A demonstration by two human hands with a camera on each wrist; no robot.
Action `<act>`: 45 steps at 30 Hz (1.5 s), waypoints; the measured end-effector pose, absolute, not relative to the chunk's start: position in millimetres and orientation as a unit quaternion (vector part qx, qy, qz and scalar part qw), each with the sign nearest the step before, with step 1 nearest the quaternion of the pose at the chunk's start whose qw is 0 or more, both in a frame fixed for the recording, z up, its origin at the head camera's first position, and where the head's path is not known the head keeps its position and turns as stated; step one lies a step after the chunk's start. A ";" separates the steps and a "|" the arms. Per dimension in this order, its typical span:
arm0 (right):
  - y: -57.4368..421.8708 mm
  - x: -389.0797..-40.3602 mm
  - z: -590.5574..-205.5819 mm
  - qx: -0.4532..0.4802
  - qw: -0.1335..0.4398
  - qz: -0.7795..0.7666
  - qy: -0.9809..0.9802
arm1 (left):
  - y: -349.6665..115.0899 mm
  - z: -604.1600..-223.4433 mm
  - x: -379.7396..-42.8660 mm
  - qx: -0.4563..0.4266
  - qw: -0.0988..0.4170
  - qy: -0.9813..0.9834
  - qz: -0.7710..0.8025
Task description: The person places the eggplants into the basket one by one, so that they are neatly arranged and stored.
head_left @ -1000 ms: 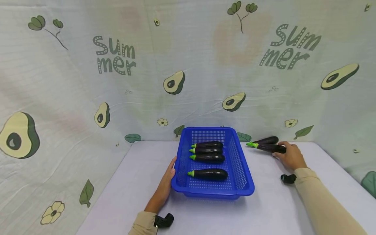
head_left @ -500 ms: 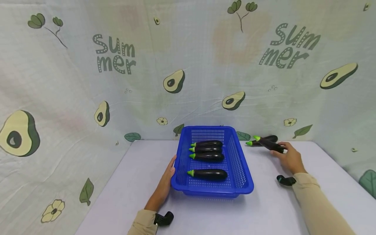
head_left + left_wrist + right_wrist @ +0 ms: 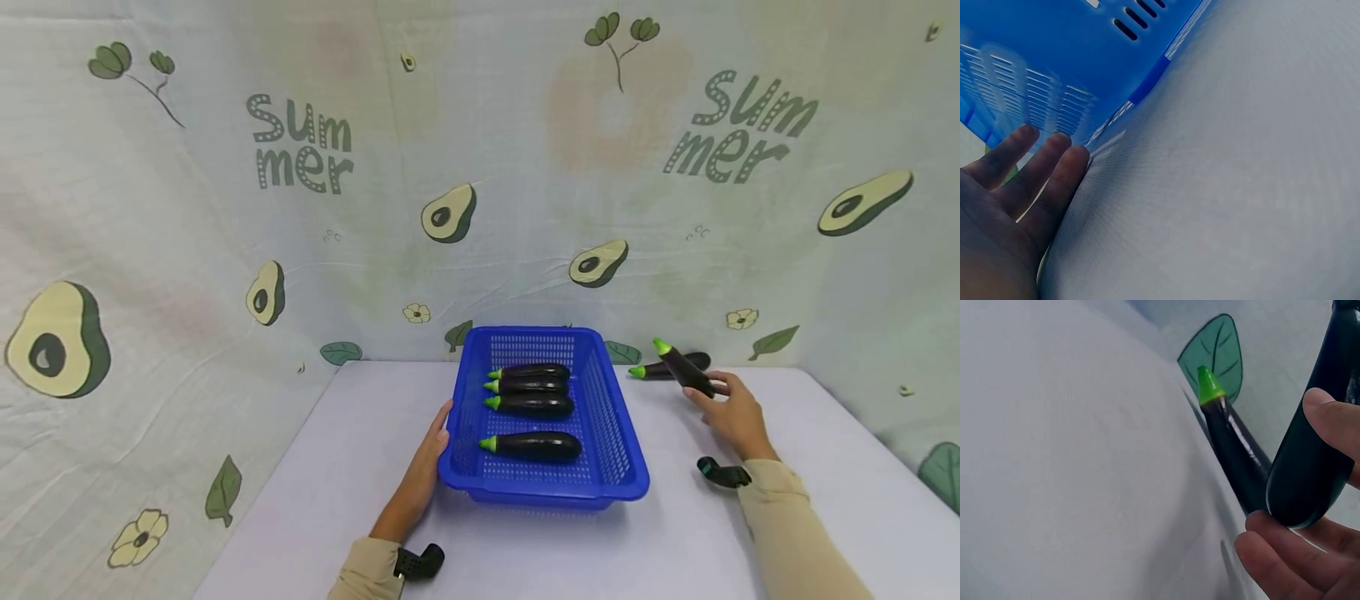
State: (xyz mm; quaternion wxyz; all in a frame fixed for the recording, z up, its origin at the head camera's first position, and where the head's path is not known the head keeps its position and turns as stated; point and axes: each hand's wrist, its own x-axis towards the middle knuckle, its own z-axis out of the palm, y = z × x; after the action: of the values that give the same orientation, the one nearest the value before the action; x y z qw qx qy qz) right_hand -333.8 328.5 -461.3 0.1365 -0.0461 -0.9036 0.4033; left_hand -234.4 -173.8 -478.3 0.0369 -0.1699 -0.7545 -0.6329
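My right hand (image 3: 737, 415) grips an eggplant (image 3: 686, 372) by its thick end, its green stem tilted up and to the left. In the right wrist view the thumb and fingers hold that dark eggplant (image 3: 1316, 450) at its rounded end. Behind it a second eggplant (image 3: 656, 372) lies on the table by the cloth wall. My left hand (image 3: 420, 471) rests against the left side of the blue basket (image 3: 615, 442). Its straight fingers touch the basket's slotted wall (image 3: 1041, 100) in the left wrist view. Several eggplants (image 3: 531, 446) lie inside the basket, stems pointing left.
A white table (image 3: 352, 450) bears the basket near its middle. Printed cloth (image 3: 525, 167) hangs behind the table's back edge and along both sides. A black device (image 3: 723, 473) sits at my right wrist, another black device (image 3: 420, 562) at my left.
My right hand has lifted the front eggplant off the table and tipped its stem upward, moving slightly left. The left hand stays at the basket.
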 end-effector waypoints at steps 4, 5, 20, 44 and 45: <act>322.2 -328.8 -459.9 -0.048 0.145 0.417 -0.896 | -173.9 -477.7 -233.6 -0.167 0.034 -0.756 -0.632; 321.0 -327.9 -459.5 -0.046 0.150 0.421 -0.893 | -173.9 -477.5 -233.5 -0.167 0.034 -0.756 -0.632; 300.3 -321.7 -451.0 -0.015 0.145 0.473 -0.869 | -177.2 -478.9 -238.1 -0.163 0.034 -0.756 -0.632; 270.7 -306.0 -430.8 0.009 0.210 0.465 -0.860 | -175.1 -481.2 -238.1 -0.165 0.027 -0.750 -0.640; 269.8 -305.9 -429.0 0.011 0.211 0.462 -0.861 | -175.1 -480.8 -238.6 -0.165 0.028 -0.753 -0.637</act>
State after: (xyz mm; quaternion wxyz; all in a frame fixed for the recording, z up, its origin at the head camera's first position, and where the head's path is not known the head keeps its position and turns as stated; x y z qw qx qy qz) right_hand -305.9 269.8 -429.0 0.2106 0.0108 -0.8612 0.4624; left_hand -238.6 -175.1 -480.8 0.0281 -0.1650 -0.7526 -0.6368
